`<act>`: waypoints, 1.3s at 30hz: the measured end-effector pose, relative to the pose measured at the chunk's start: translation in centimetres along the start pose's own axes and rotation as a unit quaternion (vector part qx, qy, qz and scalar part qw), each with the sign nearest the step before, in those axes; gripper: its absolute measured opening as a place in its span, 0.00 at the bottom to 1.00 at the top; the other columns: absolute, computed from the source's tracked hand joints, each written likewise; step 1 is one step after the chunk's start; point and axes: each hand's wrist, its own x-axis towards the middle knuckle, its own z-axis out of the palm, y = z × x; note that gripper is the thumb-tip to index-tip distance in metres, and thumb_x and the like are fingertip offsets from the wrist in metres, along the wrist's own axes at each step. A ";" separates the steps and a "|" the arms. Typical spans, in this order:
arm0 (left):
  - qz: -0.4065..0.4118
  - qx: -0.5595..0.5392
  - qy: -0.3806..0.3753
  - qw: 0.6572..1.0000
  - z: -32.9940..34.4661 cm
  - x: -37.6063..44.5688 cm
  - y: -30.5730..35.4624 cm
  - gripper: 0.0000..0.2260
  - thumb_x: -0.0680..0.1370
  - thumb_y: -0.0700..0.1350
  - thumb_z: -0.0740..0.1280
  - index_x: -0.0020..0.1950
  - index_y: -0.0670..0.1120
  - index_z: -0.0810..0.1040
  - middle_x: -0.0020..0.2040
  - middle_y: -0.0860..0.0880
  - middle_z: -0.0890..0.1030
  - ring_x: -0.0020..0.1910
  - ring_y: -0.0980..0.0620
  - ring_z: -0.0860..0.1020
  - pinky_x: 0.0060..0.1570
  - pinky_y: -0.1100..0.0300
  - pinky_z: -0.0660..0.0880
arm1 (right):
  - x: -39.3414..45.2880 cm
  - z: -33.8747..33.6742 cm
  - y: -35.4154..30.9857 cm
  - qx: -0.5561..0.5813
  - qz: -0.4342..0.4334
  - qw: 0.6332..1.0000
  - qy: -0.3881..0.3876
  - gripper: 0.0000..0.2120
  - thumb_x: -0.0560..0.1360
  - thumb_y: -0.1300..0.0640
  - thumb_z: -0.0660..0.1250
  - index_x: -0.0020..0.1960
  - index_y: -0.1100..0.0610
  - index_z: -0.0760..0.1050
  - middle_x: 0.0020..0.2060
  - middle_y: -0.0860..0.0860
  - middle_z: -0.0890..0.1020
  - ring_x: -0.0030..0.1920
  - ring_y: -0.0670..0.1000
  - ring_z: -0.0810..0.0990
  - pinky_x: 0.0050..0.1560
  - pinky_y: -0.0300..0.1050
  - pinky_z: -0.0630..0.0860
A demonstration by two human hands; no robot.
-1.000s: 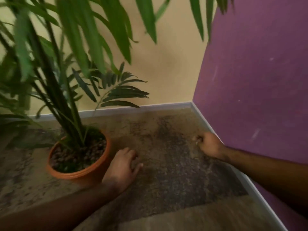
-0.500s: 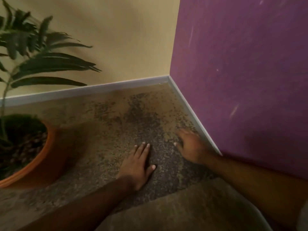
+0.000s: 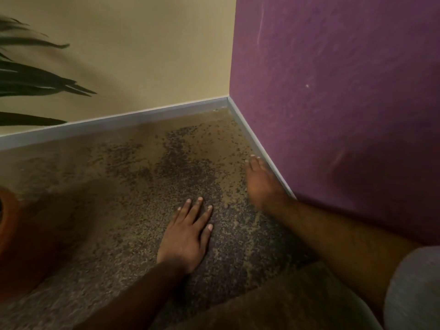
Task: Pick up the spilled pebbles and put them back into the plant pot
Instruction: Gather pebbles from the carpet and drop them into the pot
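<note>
Hands of a person kneeling in a room corner are spread over a mottled brown and dark speckled stone floor (image 3: 123, 186). From where I stand, the left hand (image 3: 188, 234) lies flat at the centre of the scene, palm down, fingers stretched toward twelve o'clock and slightly fanned, holding nothing. The right hand (image 3: 260, 181) sits at about two o'clock from it, close beside the pale grey skirting board (image 3: 114, 121) that runs along the foot of the purple textured wall (image 3: 333, 103). That hand is blurred; its fingers reach forward along the floor toward twelve o'clock, and it looks open, though whether anything lies under it cannot be made out. A grey sleeve (image 3: 414, 289) shows at the lower right edge.

The cream painted wall (image 3: 142, 48) meets the purple one at the corner near one o'clock. Dark speckles cover the floor between the hands and the corner, thickest around the left hand; I cannot tell spilled pebbles from the floor's own pattern.

The round orange terracotta plant pot (image 3: 8, 222) is only a blurred sliver at the far left edge, at nine o'clock, well apart from both hands. Long dark green leaves (image 3: 35, 82) of its plant hang in at ten o'clock, against the cream wall.
</note>
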 end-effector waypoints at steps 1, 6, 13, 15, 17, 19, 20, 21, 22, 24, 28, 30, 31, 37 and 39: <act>0.001 0.000 0.000 1.000 0.0 0.0 0.0 0.25 0.81 0.60 0.41 0.78 0.58 0.54 0.79 0.54 0.51 0.78 0.52 0.46 0.76 0.55 0.45 | 0.8 -0.2 -0.1 -0.020 0.000 1.000 -0.002 0.34 0.75 0.69 0.55 0.78 0.61 0.46 0.79 0.58 0.49 0.78 0.59 0.49 0.77 0.55 0.54; -0.006 -0.010 -0.001 1.000 -0.2 0.0 -0.1 0.24 0.82 0.58 0.42 0.77 0.57 0.55 0.79 0.55 0.51 0.78 0.53 0.46 0.76 0.56 0.45 | 3.9 -0.7 0.1 -0.148 0.005 0.988 -0.051 0.23 0.76 0.60 0.58 0.69 0.64 0.66 0.67 0.60 0.70 0.67 0.59 0.66 0.68 0.53 0.65; -0.011 -0.025 0.004 1.000 -0.4 0.1 -0.1 0.23 0.82 0.56 0.45 0.77 0.56 0.59 0.79 0.54 0.54 0.78 0.52 0.49 0.76 0.56 0.46 | 4.3 -0.2 1.5 -0.152 -0.042 0.987 -0.026 0.11 0.76 0.61 0.62 0.56 0.62 0.77 0.54 0.57 0.79 0.57 0.55 0.74 0.56 0.48 0.75; -0.012 -0.025 0.004 1.000 -0.4 0.1 -0.1 0.23 0.82 0.55 0.46 0.76 0.56 0.59 0.79 0.54 0.56 0.78 0.52 0.51 0.75 0.56 0.47 | 4.4 -0.3 1.6 -0.141 -0.038 0.989 -0.021 0.11 0.76 0.61 0.63 0.56 0.62 0.77 0.53 0.57 0.80 0.56 0.55 0.75 0.55 0.47 0.76; -0.013 -0.025 0.004 1.000 -0.4 0.1 -0.2 0.22 0.82 0.55 0.47 0.76 0.55 0.60 0.78 0.54 0.57 0.78 0.52 0.52 0.75 0.57 0.47 | 4.1 -0.3 1.3 -0.127 -0.029 0.991 -0.017 0.11 0.76 0.62 0.63 0.57 0.61 0.77 0.54 0.57 0.79 0.56 0.56 0.76 0.56 0.48 0.76; -0.013 -0.023 0.004 1.000 -0.3 0.1 -0.2 0.22 0.82 0.55 0.47 0.76 0.55 0.61 0.78 0.54 0.57 0.78 0.52 0.52 0.75 0.57 0.47 | 3.3 -0.2 0.8 -0.093 -0.005 0.996 -0.004 0.13 0.76 0.64 0.61 0.59 0.61 0.76 0.58 0.58 0.76 0.56 0.56 0.77 0.58 0.49 0.76; -0.014 -0.022 0.004 1.000 -0.3 0.1 -0.3 0.22 0.82 0.54 0.47 0.76 0.55 0.61 0.78 0.54 0.58 0.78 0.52 0.52 0.75 0.57 0.46 | 2.7 -0.2 0.5 -0.071 0.006 0.997 0.004 0.13 0.76 0.65 0.59 0.60 0.61 0.75 0.59 0.58 0.75 0.57 0.56 0.77 0.59 0.49 0.75; -0.014 -0.020 0.004 1.000 -0.2 0.1 -0.3 0.22 0.82 0.54 0.47 0.76 0.55 0.61 0.78 0.54 0.58 0.78 0.52 0.52 0.75 0.57 0.46 | 2.0 0.0 0.3 -0.045 0.008 0.999 0.014 0.14 0.76 0.66 0.59 0.59 0.60 0.75 0.60 0.57 0.74 0.58 0.56 0.76 0.59 0.49 0.74; -0.015 -0.020 0.004 1.000 -0.2 0.1 -0.3 0.22 0.82 0.54 0.47 0.76 0.55 0.61 0.78 0.54 0.58 0.78 0.52 0.53 0.75 0.57 0.46 | 1.3 0.2 0.2 -0.019 0.000 1.000 0.024 0.14 0.75 0.67 0.58 0.57 0.61 0.76 0.60 0.57 0.74 0.58 0.57 0.75 0.59 0.49 0.73; -0.017 -0.022 0.005 1.000 -0.2 0.2 -0.3 0.22 0.82 0.54 0.47 0.76 0.54 0.61 0.78 0.54 0.58 0.78 0.52 0.53 0.75 0.57 0.47 | -0.1 0.8 0.2 0.033 -0.034 0.998 0.031 0.15 0.72 0.70 0.58 0.55 0.61 0.76 0.58 0.57 0.74 0.59 0.57 0.72 0.59 0.48 0.71; -0.018 -0.031 0.006 0.999 0.0 0.1 -0.4 0.23 0.82 0.55 0.45 0.77 0.55 0.59 0.78 0.54 0.57 0.78 0.52 0.51 0.75 0.56 0.48 | -1.5 1.3 0.9 0.092 -0.077 0.993 0.018 0.15 0.72 0.70 0.59 0.55 0.61 0.76 0.55 0.56 0.74 0.57 0.56 0.71 0.55 0.46 0.70; -0.016 -0.030 0.007 0.999 0.0 0.1 -0.3 0.23 0.82 0.55 0.45 0.76 0.54 0.60 0.78 0.54 0.58 0.78 0.52 0.53 0.76 0.55 0.50 | -1.6 1.5 0.9 0.102 -0.102 0.990 -0.008 0.16 0.72 0.71 0.59 0.55 0.60 0.77 0.53 0.56 0.74 0.55 0.54 0.72 0.55 0.46 0.72; -0.015 -0.030 0.008 0.999 0.0 0.1 -0.3 0.23 0.82 0.55 0.46 0.76 0.54 0.60 0.78 0.53 0.58 0.78 0.51 0.53 0.76 0.55 0.50 | -1.5 1.6 0.8 0.096 -0.112 0.989 -0.017 0.14 0.72 0.71 0.59 0.52 0.60 0.77 0.51 0.56 0.73 0.54 0.54 0.72 0.53 0.46 0.72; -0.006 -0.046 0.007 0.999 0.1 -0.1 -0.6 0.23 0.81 0.51 0.48 0.77 0.52 0.59 0.78 0.53 0.58 0.78 0.52 0.53 0.76 0.56 0.48 | -0.7 1.6 0.9 0.118 -0.115 0.986 -0.035 0.07 0.73 0.69 0.62 0.43 0.62 0.78 0.45 0.54 0.73 0.47 0.55 0.75 0.43 0.41 0.68; -0.003 -0.060 -0.004 0.998 0.3 -0.3 -1.0 0.24 0.80 0.49 0.49 0.77 0.53 0.57 0.79 0.54 0.56 0.78 0.53 0.50 0.76 0.55 0.47 | -1.0 1.3 0.6 0.124 -0.129 0.983 -0.046 0.05 0.72 0.69 0.64 0.43 0.63 0.78 0.46 0.54 0.74 0.46 0.54 0.75 0.45 0.44 0.72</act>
